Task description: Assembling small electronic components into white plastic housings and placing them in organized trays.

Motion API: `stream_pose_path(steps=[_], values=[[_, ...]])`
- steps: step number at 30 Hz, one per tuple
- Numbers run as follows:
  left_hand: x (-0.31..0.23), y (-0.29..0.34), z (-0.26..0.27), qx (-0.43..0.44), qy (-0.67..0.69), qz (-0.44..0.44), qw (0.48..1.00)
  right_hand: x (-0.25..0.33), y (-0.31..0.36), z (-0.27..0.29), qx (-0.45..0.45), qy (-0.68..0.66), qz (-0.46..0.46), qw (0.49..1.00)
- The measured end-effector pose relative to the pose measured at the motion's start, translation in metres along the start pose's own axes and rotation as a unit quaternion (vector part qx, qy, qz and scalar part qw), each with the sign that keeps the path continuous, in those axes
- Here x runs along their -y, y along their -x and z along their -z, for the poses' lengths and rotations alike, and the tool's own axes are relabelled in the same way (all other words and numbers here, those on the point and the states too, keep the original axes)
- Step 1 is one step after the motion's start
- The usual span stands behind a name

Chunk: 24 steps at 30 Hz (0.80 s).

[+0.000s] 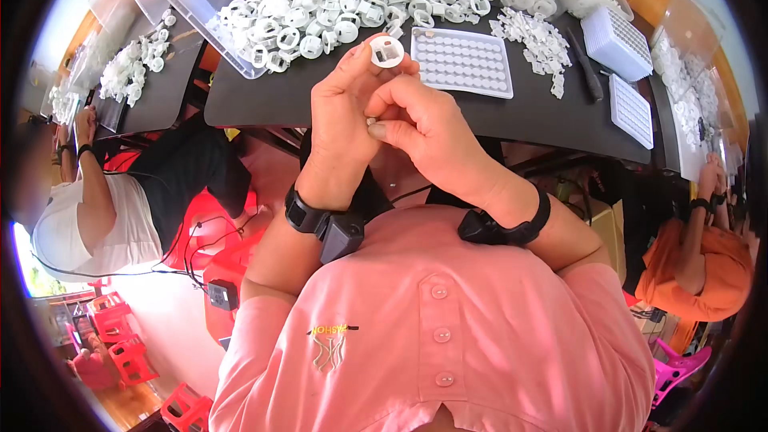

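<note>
Above the near edge of the dark table, my left hand (342,116) holds up a round white plastic part (391,42) by its rim. This part has a rectangular opening in its middle, with something greyish showing in it. My right hand (428,130) is closed just below, against the left palm. Between its thumb and forefinger is a tiny pale piece (370,121), too small to name. Beyond my hands lies a heap of similar white plastic parts (312,12). A white tray (462,93) with rows of round pieces rests just right of the held part.
A pile of small flat white pieces (538,44) lies right of the tray, beside a dark-handled tool (586,68). Stacked white trays (616,44) and a single tray (631,112) stand farther right. People work at left (104,208) and right (692,264). Red stools (132,360) stand behind.
</note>
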<state>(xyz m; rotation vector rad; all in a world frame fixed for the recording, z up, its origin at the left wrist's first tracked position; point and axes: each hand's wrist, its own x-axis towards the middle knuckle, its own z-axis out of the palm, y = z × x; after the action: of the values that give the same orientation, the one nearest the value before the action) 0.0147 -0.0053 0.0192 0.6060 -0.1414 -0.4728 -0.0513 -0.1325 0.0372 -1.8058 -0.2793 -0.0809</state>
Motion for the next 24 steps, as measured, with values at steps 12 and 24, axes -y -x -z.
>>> stream_pose_path(steps=[12, 24], values=[[0.004, 0.008, 0.009, 0.062, -0.065, -0.045, 0.995, -0.005, -0.020, 0.031, -0.094, 0.134, 0.164, 0.973], [0.006, 0.009, 0.011, 0.045, -0.081, -0.054, 0.994, -0.017, -0.030, 0.037, -0.072, 0.128, 0.188, 0.971]])
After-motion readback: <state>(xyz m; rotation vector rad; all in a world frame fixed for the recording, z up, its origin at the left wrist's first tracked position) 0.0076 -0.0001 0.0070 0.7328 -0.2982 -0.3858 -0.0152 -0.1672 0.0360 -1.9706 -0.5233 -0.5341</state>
